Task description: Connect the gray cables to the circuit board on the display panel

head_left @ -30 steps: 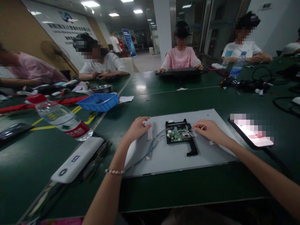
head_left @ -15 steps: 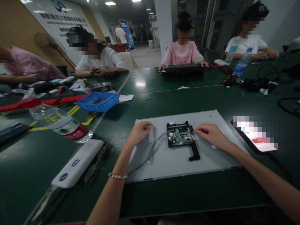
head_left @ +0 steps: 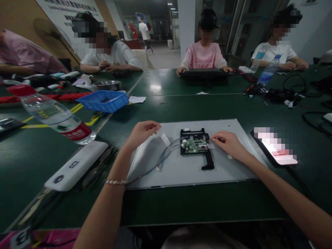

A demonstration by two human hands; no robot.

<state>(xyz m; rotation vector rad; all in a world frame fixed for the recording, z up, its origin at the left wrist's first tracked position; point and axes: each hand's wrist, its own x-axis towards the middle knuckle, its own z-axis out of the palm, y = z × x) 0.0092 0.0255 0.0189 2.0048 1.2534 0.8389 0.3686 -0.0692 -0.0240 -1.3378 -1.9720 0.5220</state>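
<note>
Circuit board (head_left: 193, 145) sits mounted on the grey panel (head_left: 178, 174), but left of it our left hand (head_left: 141, 134) pinches a tape strip (head_left: 164, 137) not yet flat; we cannot tell if our bunched right hand (head_left: 227, 142) grips anything.

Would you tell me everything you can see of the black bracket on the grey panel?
The black bracket looks like plastic: a squarish frame with one leg, bent at its end, extending toward the person. It lies flat near the middle of the grey panel. A green circuit board covers much of it; thin cables leave the left side. The right hand is near its right edge; contact is unclear.
</note>
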